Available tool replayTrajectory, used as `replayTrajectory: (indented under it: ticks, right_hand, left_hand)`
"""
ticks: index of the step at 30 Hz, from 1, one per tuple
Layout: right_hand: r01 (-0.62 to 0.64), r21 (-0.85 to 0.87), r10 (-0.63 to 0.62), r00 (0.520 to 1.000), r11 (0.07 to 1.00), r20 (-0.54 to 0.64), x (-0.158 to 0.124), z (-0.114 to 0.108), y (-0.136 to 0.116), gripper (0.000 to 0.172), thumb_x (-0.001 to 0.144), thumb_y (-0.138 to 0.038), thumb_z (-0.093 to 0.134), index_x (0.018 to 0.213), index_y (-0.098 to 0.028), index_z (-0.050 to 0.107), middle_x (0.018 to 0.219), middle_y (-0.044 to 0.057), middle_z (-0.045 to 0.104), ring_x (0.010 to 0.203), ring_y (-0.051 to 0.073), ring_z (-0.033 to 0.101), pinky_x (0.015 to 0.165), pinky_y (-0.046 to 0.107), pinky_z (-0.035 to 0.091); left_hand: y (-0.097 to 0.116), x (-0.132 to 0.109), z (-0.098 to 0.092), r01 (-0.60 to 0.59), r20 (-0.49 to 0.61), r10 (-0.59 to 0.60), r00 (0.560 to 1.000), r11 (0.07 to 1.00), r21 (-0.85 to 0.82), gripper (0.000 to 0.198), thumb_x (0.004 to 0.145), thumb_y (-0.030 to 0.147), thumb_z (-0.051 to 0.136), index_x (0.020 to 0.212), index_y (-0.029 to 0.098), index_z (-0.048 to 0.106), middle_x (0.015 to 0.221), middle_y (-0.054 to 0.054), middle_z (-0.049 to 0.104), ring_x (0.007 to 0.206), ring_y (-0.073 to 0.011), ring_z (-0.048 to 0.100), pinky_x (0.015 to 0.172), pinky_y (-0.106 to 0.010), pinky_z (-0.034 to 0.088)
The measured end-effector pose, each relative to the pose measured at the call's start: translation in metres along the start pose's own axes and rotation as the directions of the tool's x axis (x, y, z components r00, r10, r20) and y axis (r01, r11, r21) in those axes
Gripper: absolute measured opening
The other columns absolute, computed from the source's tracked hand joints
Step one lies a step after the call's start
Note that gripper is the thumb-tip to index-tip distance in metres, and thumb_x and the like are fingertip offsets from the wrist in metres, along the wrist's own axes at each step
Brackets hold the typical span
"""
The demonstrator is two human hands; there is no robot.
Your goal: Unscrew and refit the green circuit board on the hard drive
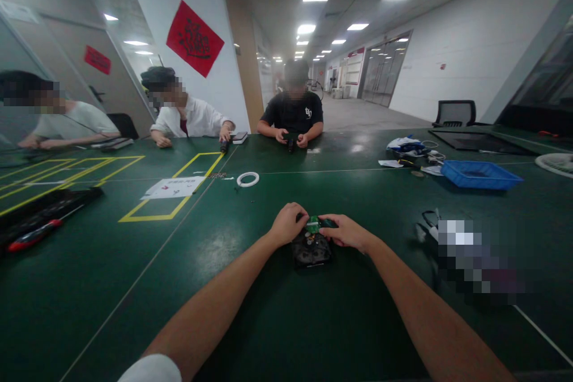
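Note:
A small green circuit board (314, 225) is held up between my two hands, over a dark plastic housing (311, 252) on the table. My left hand (289, 224) pinches the board's left edge with thumb and forefinger. On the other side, my right hand (345, 230) grips the right edge, where a darker green part shows by the fingers. Small metallic bits show in the housing just below the board; they are too small to name.
The green table (250, 310) carries a white ring (248, 179), a paper sheet (175, 187), a blue tray (481, 173) and a red-and-black tool (36, 234). A blurred-out object (470, 256) lies to the right. Across the table sit several people, one (293, 110) directly opposite.

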State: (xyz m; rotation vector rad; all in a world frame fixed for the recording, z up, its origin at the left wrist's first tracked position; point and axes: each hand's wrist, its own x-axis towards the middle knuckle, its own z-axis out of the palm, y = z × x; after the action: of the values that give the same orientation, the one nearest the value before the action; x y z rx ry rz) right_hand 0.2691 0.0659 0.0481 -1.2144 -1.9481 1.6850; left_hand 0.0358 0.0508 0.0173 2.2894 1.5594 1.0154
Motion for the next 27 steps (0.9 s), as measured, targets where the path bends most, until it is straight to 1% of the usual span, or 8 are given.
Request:
replayTrajectory:
  ticks: [3, 9, 13, 16, 21, 24, 27]
  right_hand:
    - [0.009, 0.0, -0.009, 1.0, 1.0, -0.006, 0.001, 0.001, 0.001, 0.058, 0.09, -0.03, 0.071, 0.143, -0.02, 0.051, 0.069, -0.004, 0.055, 0.048, 0.005, 0.042, 0.042, 0.017, 0.027]
    - [-0.024, -0.015, 0.024, 0.999, 1.0, -0.036, -0.002, 0.002, -0.004, 0.065, 0.086, -0.034, 0.076, 0.144, -0.02, 0.05, 0.075, -0.002, 0.06, 0.049, 0.004, 0.042, 0.043, 0.016, 0.027]
    - [-0.013, -0.016, 0.013, 0.999, 1.0, -0.029, -0.002, 0.002, -0.002, 0.06, 0.088, -0.031, 0.072, 0.144, -0.021, 0.05, 0.075, -0.002, 0.06, 0.05, 0.004, 0.044, 0.043, 0.016, 0.027]
    - [-0.001, -0.02, 0.001, 1.0, 1.0, -0.029, 0.0, 0.002, 0.0, 0.06, 0.089, -0.029, 0.071, 0.145, -0.021, 0.049, 0.075, -0.002, 0.059, 0.05, 0.005, 0.044, 0.043, 0.016, 0.027]
    - [-0.034, -0.035, 0.033, 0.999, 0.999, -0.031, -0.002, 0.001, -0.002, 0.064, 0.088, -0.032, 0.073, 0.146, -0.021, 0.048, 0.076, -0.001, 0.06, 0.051, 0.005, 0.044, 0.044, 0.016, 0.028]
    - [-0.038, -0.034, 0.036, 0.999, 0.999, -0.033, -0.004, 0.001, -0.005, 0.063, 0.088, -0.033, 0.073, 0.145, -0.021, 0.048, 0.075, -0.002, 0.059, 0.051, 0.005, 0.044, 0.045, 0.016, 0.029]
    - [-0.033, -0.027, 0.032, 0.999, 0.999, -0.038, -0.005, 0.003, -0.007, 0.062, 0.088, -0.032, 0.073, 0.144, -0.021, 0.049, 0.075, -0.002, 0.06, 0.051, 0.005, 0.044, 0.044, 0.016, 0.028]
  left_hand:
    - [0.001, 0.001, -0.001, -0.014, 0.005, 0.014, 1.0, 1.0, 0.009, 0.01, 0.09, 0.023, 0.062, 0.084, 0.021, 0.069, 0.091, -0.005, 0.069, 0.094, -0.0212, 0.061, 0.09, -0.036, 0.047]
    - [-0.002, 0.001, 0.004, -0.008, 0.004, 0.008, 1.0, 0.999, 0.035, 0.008, 0.091, 0.021, 0.06, 0.086, 0.019, 0.067, 0.093, -0.005, 0.067, 0.095, -0.0211, 0.06, 0.09, -0.035, 0.047]
    - [-0.002, 0.0, 0.004, -0.001, 0.001, 0.001, 1.0, 0.999, 0.051, 0.009, 0.092, 0.021, 0.058, 0.089, 0.019, 0.065, 0.093, -0.006, 0.065, 0.096, -0.0214, 0.059, 0.089, -0.035, 0.047]
    - [0.002, 0.001, 0.002, -0.02, 0.02, 0.018, 1.0, 0.993, 0.114, 0.009, 0.093, 0.022, 0.057, 0.089, 0.019, 0.064, 0.095, -0.007, 0.064, 0.097, -0.0225, 0.058, 0.089, -0.036, 0.047]
    - [0.008, 0.002, 0.0, -0.062, 0.054, 0.05, 0.997, 0.97, 0.235, 0.009, 0.094, 0.023, 0.056, 0.091, 0.019, 0.064, 0.099, -0.008, 0.064, 0.099, -0.0243, 0.057, 0.09, -0.039, 0.044]
    - [0.008, 0.002, 0.001, -0.064, 0.059, 0.05, 0.997, 0.962, 0.265, 0.009, 0.094, 0.024, 0.056, 0.091, 0.019, 0.064, 0.099, -0.008, 0.064, 0.099, -0.0245, 0.057, 0.09, -0.039, 0.044]
    - [0.007, 0.002, 0.002, -0.057, 0.061, 0.042, 0.997, 0.964, 0.258, 0.009, 0.094, 0.024, 0.057, 0.091, 0.019, 0.064, 0.098, -0.008, 0.064, 0.098, -0.0245, 0.057, 0.089, -0.039, 0.044]
